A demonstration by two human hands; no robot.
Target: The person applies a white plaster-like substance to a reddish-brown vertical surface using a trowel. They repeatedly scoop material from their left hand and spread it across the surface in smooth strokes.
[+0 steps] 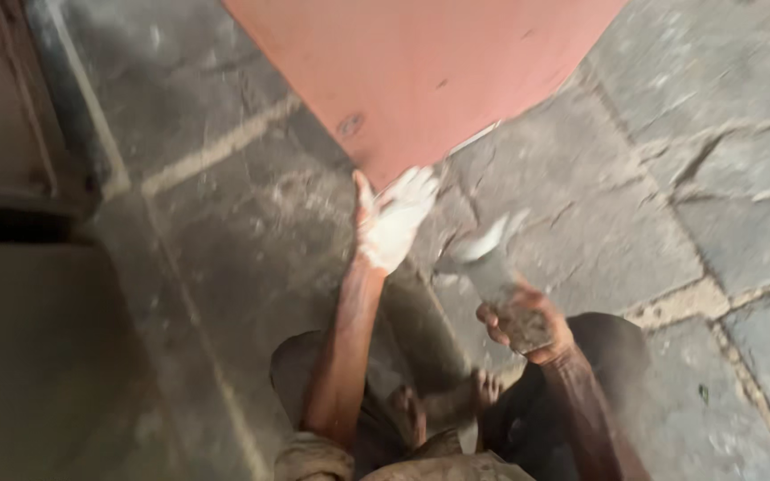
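Stone floor (670, 178) fills the view, grey slabs with pale seams running across it, dusty and cracked on the right. Far and centre lies a reddish board (420, 71), flat on the floor, its near corner pointing toward the person; a small round mark sits on its surface near the left edge. At far left a dark ledge (11, 223) with a shadowed gap runs along the floor.

The person squats at the near edge, knees apart, one bare foot (456, 405) showing between the legs. The left hand (394, 223) is coated in white paste, fingers spread open and pressed against the near corner of the board, arm stretched forward. The right hand (527, 321), to the right and nearer, is closed around the handle of a scraper (487, 258), gripping it firmly. The blade points away to the far left, tilted up, with white paste on its tip; it hangs above the floor just right of the left hand, apart from the board. The blade is blurred, so its exact shape cannot be told.
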